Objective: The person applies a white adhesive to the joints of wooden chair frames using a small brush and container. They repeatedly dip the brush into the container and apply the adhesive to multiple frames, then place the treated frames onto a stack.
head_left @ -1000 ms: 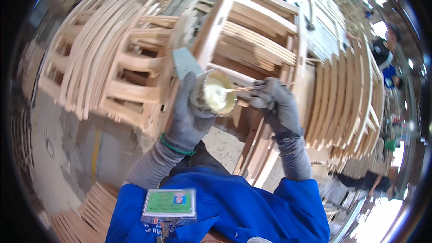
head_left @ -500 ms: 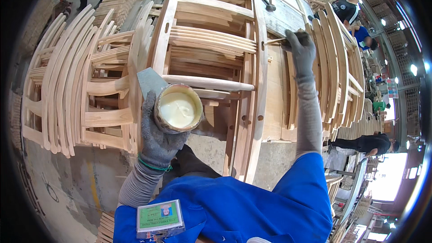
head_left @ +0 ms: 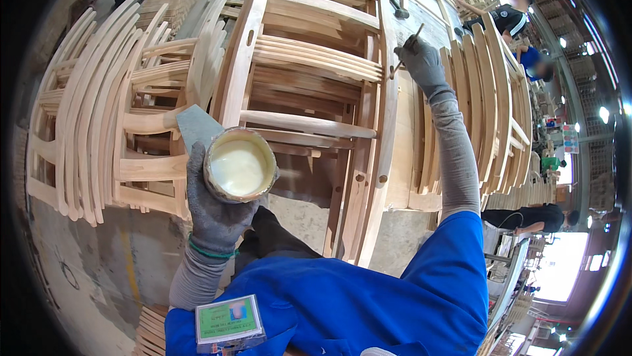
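Paste cup [head_left: 245, 136] sits in the left hand [head_left: 218, 216], gloved fingers wrapped round its side, the surest hold; I'd judge it light and rigid, but spillable. The right hand [head_left: 423, 65] pinches a thin stick [head_left: 419, 30] beside the wooden frame [head_left: 386, 148].

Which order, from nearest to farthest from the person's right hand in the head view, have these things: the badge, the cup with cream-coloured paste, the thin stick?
1. Thin stick: in the right hand itself.
2. Cup: lower and to the left, held in the left hand.
3. Badge: farthest, at the lower left, on the blue shirt.
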{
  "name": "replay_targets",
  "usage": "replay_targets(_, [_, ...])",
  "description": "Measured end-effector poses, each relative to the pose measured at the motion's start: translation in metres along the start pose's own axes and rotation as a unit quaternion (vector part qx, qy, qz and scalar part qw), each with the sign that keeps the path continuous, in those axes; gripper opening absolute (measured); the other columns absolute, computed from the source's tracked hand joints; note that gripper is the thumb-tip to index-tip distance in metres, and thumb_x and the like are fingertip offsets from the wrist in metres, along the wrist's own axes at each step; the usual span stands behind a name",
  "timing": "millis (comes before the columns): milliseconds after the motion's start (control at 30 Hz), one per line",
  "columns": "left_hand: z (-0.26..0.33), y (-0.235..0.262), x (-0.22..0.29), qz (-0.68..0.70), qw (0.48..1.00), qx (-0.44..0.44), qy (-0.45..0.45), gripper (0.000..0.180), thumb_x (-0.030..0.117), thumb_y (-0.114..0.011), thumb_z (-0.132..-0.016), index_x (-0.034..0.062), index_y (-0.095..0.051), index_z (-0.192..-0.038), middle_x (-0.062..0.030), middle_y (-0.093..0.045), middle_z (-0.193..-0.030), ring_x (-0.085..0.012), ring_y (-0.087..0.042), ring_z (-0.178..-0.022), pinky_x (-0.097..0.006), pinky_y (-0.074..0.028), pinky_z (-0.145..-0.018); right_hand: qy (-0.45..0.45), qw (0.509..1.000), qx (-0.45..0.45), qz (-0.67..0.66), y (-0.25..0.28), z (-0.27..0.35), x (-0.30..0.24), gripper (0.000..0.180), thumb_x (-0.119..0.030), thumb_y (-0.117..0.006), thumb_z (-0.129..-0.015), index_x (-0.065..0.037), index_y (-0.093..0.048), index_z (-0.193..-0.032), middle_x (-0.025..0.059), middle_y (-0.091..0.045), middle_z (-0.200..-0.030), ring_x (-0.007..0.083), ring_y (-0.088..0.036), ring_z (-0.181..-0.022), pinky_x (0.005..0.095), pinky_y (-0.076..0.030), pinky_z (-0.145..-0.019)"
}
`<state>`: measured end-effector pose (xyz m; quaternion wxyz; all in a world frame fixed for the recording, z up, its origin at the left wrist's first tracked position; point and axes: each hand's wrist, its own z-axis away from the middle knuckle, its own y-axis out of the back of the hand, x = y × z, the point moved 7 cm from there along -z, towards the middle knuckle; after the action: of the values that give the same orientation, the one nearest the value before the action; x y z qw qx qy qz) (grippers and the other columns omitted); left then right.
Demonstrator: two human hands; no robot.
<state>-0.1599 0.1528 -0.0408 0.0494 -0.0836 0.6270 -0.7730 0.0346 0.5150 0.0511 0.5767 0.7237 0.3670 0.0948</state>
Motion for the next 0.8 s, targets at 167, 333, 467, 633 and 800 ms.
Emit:
replay_targets(167, [-0.001,0.001,0.003,0.014,1.000,0.017,-0.016,0.055,0.048,-0.040,-0.092,0.0091,-0.040,-0.131,-0.0156,-0.047,-0.128,-0.0328,-0.048,-0.117,-0.056,-0.039,-0.098,0.014,0.999,-0.046,-0.020,-0.007,-0.007,-0.010,0.024,-0.026,-0.064,-0.079,-0.003,-0.060,-0.084,0.0189,-0.062,-0.071,0.0345,-0.061,-0.070,0.0418,-0.045,-0.062])
replay_targets(333, [0.003,0.003,0.009,0.024,0.999,0.023,-0.018,0.054,0.048,-0.041,-0.092,0.0092,-0.041,-0.131,-0.0155,-0.049,-0.126,-0.0323,-0.050,-0.116,-0.055,-0.040,-0.097,0.002,0.996,-0.092,-0.001,-0.005,0.000,-0.011,0.023,-0.026,-0.064,-0.078,-0.003,-0.060,-0.080,0.0172,-0.061,-0.067,0.0318,-0.061,-0.065,0.0404,-0.045,-0.060])
replay_targets(467, [0.008,0.003,0.014,0.025,0.999,0.033,-0.029,0.053,0.047,-0.042,-0.092,0.0094,-0.043,-0.129,-0.0146,-0.050,-0.126,-0.0324,-0.051,-0.114,-0.055,-0.041,-0.097,-0.049,0.997,-0.059,-0.033,-0.005,-0.002,-0.014,0.023,-0.025,-0.064,-0.078,-0.003,-0.059,-0.075,0.0171,-0.059,-0.064,0.0313,-0.060,-0.062,0.0396,-0.045,-0.057])
replay_targets(633, [0.021,0.001,0.020,0.011,0.999,0.016,-0.031,0.052,0.047,-0.042,-0.092,0.0097,-0.044,-0.128,-0.0134,-0.051,-0.124,-0.0326,-0.050,-0.114,-0.053,-0.039,-0.099,0.031,0.997,0.036,0.058,-0.001,0.028,-0.017,0.020,-0.023,-0.063,-0.081,-0.004,-0.056,-0.080,0.0166,-0.058,-0.072,0.0352,-0.058,-0.064,0.0422,-0.046,-0.058])
replay_targets(800, [0.049,0.008,0.027,0.015,0.998,0.035,-0.059,0.052,0.047,-0.044,-0.091,0.0101,-0.045,-0.128,-0.0134,-0.052,-0.123,-0.0327,-0.049,-0.115,-0.053,-0.036,-0.101,0.134,0.987,0.035,0.087,-0.020,0.093,-0.040,0.015,-0.004,-0.056,-0.077,-0.007,-0.052,-0.092,0.0129,-0.056,-0.091,0.0358,-0.058,-0.079,0.0435,-0.046,-0.066])
